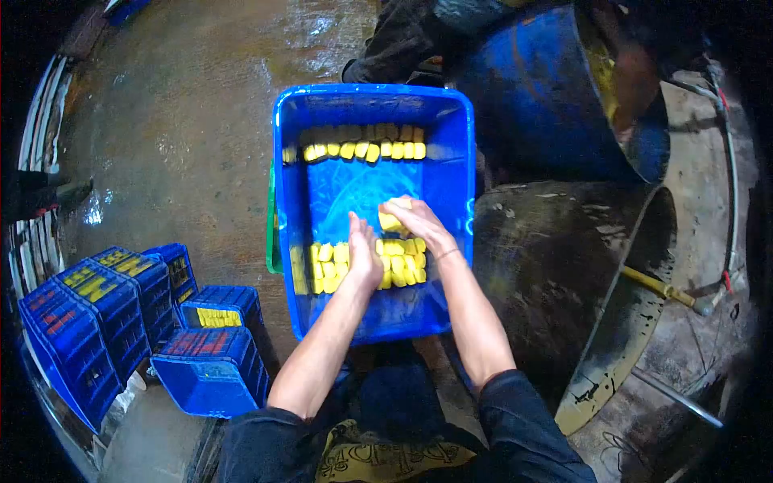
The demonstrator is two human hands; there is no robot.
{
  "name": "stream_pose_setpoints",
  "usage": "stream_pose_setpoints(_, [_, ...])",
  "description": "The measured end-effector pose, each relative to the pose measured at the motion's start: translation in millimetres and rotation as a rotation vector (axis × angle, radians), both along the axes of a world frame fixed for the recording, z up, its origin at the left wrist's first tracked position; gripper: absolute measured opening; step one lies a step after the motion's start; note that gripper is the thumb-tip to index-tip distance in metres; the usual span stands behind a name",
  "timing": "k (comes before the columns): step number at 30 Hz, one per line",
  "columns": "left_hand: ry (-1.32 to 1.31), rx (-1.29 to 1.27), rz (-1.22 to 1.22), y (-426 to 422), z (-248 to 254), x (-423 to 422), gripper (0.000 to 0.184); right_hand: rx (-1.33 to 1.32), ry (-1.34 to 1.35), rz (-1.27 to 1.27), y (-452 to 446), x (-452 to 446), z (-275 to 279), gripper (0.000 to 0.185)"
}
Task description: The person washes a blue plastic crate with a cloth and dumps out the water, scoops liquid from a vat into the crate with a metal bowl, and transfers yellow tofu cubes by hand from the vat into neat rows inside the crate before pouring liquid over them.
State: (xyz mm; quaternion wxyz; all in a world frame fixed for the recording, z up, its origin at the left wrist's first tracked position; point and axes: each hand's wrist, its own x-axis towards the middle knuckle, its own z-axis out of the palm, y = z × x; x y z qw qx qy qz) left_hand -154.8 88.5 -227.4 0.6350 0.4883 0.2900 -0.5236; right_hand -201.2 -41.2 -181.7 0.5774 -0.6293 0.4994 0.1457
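Note:
A blue crate (455, 282) stands in front of me. Inside it, yellow blocks (326, 270) lie in rows along the near side, and more line the far side. My right hand (423, 221) is closed on a yellow block (394, 216) above the crate's middle. To its left, my left hand (365, 253) is held edge-on over the near rows, fingers stretched out, with nothing visible in it. The bare blue bottom shows between the two groups of blocks.
Several blue crates (217, 346) are stacked at the lower left, some with yellow blocks. A large blue drum (531, 88) lies at the upper right, beside a person's hand (634, 84). Another drum (539, 266) with a yellow-handled tool (648, 283) is at the right.

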Motion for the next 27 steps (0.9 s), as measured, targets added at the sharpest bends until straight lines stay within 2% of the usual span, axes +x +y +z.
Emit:
stream_pose_setpoints(1, [-0.021,0.010,-0.008,10.8,-9.7,7.4,0.084,-0.215,0.094,0.098,-0.8,1.3,-37.0,0.061])
stream_pose_setpoints(3, [-0.052,0.097,-0.068,31.4,1.8,20.0,0.082,-0.786,0.458,0.152,38.1,3.2,-79.6,0.068])
stream_pose_setpoints(5, [-0.073,0.114,-0.044,56.5,-16.3,17.1,0.078,-0.607,0.534,0.159,69.6,-27.0,-134.1,0.080])
stream_pose_setpoints(7, [-0.114,0.157,0.003,74.0,-18.7,16.5,0.057,-0.671,0.553,0.168,86.0,-26.4,-136.1,0.083])
stream_pose_setpoints(9, [-0.111,0.182,-0.035,85.3,-9.4,15.8,0.049,-0.598,0.529,0.152,75.1,-35.6,-131.8,0.086])
stream_pose_setpoints(11, [-0.178,0.166,-0.132,82.3,5.7,17.7,0.056,-0.309,0.358,0.055,51.2,-44.3,-113.5,0.089])
stream_pose_setpoints(12, [-0.151,0.138,-0.145,75.2,14.2,16.4,0.059,-0.397,0.296,0.056,41.5,-48.3,-102.4,0.079])
stream_pose_setpoints(13, [-0.123,0.109,-0.163,57.2,43.9,20.8,0.062,-0.411,0.301,0.027,32.0,-52.0,-80.9,0.079])
stream_pose_setpoints(14, [-0.079,0.088,-0.181,36.5,71.8,24.1,0.064,-0.406,0.123,-0.037,26.6,-54.1,-43.7,0.068])
stream_pose_setpoints(15, [-0.326,0.094,-0.259,29.3,48.7,18.2,0.064,-0.404,-0.052,-0.111,24.5,-57.4,0.1,0.057])
stream_pose_setpoints(16, [-0.377,0.087,-0.229,1.2,78.0,15.6,0.058,-0.379,-0.186,-0.159,27.1,-62.5,50.7,0.045])
stream_pose_setpoints(17, [-0.463,0.053,-0.317,-27.7,122.3,14.5,0.053,-0.370,-0.321,-0.211,33.7,-69.5,108.7,0.034])
stream_pose_setpoints(19, [-0.643,-0.116,-0.386,-81.4,189.6,-2.4,0.039,-0.133,-0.622,-0.513,51.0,-91.5,213.2,0.033])
stream_pose_setpoints(20, [-0.799,-0.283,-0.336,-106.7,230.9,-20.1,0.030,-0.336,-0.718,-0.468,52.0,-110.7,256.7,0.031])
stream_pose_setpoints(21, [-0.845,-0.509,-0.322,-128.6,266.3,-41.4,0.025,-0.538,-0.804,-0.409,49.9,-135.3,293.4,0.029])
stream_pose_setpoints(22, [-0.963,-0.619,-0.405,-146.1,311.3,-65.5,0.021,-0.711,-0.776,-0.335,35.8,-166.8,326.0,0.028])
stream_pose_setpoints(23, [-1.099,-0.768,-0.525,-164.3,342.1,-89.4,0.017,-0.758,-0.702,-0.404,22.1,-199.2,339.5,0.028])
stream_pose_setpoints(24, [-1.298,-0.981,-0.516,-187.2,351.3,-117.1,0.016,-0.798,-0.627,-0.473,8.8,-231.6,353.2,0.027])
stream_pose_setpoints(25, [-1.377,-1.072,-0.603,-206.1,358.7,-148.7,0.021,-0.704,-0.512,-0.686,-1.4,-260.1,353.8,0.028])
stream_pose_setpoints(26, [-1.478,-1.145,-0.826,-221.1,365.6,-175.8,0.025,-0.662,-0.404,-0.666,-21.3,-297.1,326.5,0.028])
stream_pose_setpoints(27, [-1.559,-1.237,-1.027,-236.2,352.2,-205.8,0.026,-0.619,-0.297,-0.638,-41.0,-334.2,299.5,0.028])
